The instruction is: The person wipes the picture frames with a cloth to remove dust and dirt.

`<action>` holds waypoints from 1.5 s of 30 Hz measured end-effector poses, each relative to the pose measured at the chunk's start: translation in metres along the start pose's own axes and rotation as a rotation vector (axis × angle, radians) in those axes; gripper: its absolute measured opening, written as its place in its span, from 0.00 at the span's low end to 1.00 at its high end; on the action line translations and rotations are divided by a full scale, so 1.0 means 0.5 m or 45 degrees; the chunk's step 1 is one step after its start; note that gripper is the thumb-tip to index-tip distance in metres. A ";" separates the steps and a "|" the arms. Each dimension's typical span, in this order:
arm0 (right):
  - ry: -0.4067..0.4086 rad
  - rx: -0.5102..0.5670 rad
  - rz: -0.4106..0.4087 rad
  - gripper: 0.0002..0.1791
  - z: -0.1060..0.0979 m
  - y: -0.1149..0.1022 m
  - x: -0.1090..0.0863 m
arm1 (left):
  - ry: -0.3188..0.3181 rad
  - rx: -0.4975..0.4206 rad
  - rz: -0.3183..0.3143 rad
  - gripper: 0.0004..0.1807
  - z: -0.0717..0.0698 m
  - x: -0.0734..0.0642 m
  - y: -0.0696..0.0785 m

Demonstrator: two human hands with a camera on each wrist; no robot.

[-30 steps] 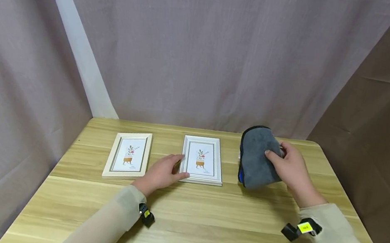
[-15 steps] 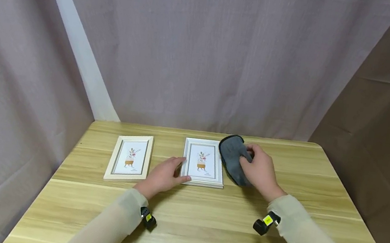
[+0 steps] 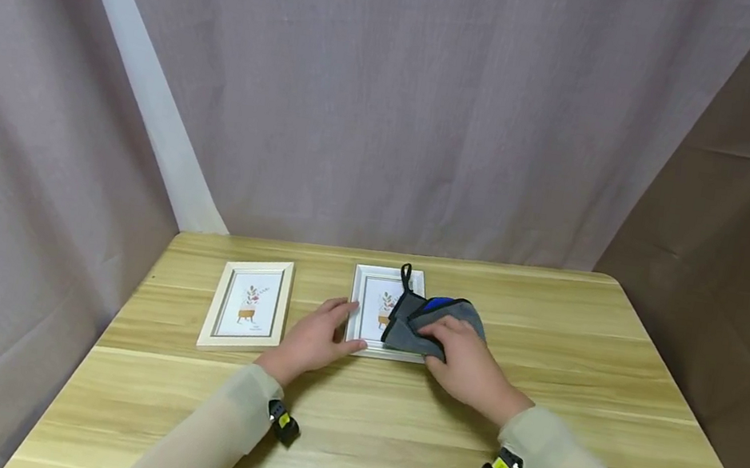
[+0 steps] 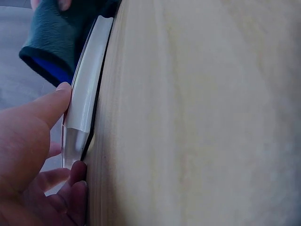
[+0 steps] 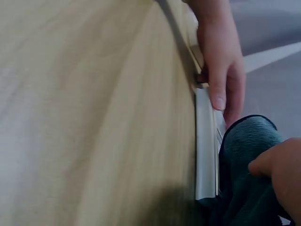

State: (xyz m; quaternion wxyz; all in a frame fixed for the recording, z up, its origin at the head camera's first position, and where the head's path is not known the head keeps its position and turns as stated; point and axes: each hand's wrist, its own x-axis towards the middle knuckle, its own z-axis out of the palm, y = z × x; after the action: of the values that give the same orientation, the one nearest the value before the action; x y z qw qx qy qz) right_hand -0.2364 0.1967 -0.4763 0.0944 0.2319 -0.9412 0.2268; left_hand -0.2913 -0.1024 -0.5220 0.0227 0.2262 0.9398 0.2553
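Observation:
A silver-white picture frame (image 3: 374, 290) lies flat on the wooden table, showing a print of a flower vase. My left hand (image 3: 312, 338) holds its left side, the thumb on the near-left corner and the fingers along the left edge. My right hand (image 3: 471, 368) grips a grey cleaning cloth (image 3: 409, 338) with black edging, a hanging loop and a blue inner face. The cloth lies over the right part of the frame and hides much of the print. In the right wrist view the cloth (image 5: 249, 141) bunches against the frame's side (image 5: 205, 146).
A cream picture frame (image 3: 209, 322) with a similar print lies left of my left hand. The wooden table (image 3: 373, 444) reaches back to a grey-mauve curtain (image 3: 380, 105). A brown curtain (image 3: 739, 280) hangs on the right.
My right hand has carried the cloth leftward from beside the silver-white frame onto its right part, and the cloth has folded over, showing blue. My left hand has stayed at the frame's left side.

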 end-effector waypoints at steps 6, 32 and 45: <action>-0.093 -0.117 -0.093 0.23 0.008 -0.014 -0.021 | -0.021 0.004 0.008 0.46 -0.004 0.000 -0.003; -0.291 -0.185 -0.177 0.18 0.015 0.009 0.011 | -0.029 -0.111 -0.070 0.37 -0.008 0.006 0.001; -0.326 -0.198 -0.171 0.19 0.016 0.042 0.064 | -0.020 -0.103 -0.058 0.33 -0.008 0.004 0.004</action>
State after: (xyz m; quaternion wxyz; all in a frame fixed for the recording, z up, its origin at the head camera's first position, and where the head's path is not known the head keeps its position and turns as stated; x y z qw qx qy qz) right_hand -0.2748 0.1969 -0.4823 0.0064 0.3133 -0.9426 0.1151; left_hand -0.2932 -0.1019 -0.5173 0.0449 0.2055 0.9334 0.2907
